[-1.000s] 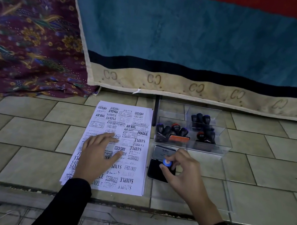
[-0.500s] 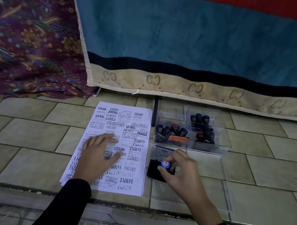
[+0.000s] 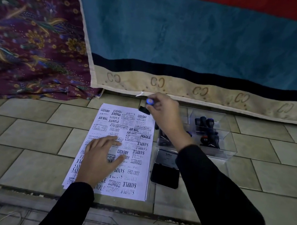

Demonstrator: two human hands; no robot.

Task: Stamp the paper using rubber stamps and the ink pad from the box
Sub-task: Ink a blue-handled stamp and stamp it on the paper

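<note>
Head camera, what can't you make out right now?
Head view.
Wording on the stamp: faces away, in the right hand.
Near-left part of the box: behind the right forearm.
Some prints on the paper: under the left hand.
Label on the ink pad lid: too small.

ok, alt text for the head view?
A person's right hand holds a blue-topped rubber stamp at the far right corner of a stamped paper while the left hand rests flat on it. An open ink pad and a clear box of stamps sit beside it.

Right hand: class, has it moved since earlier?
Yes: gripping the stamp, the right hand left the ink pad for the far right corner of the paper.
</note>
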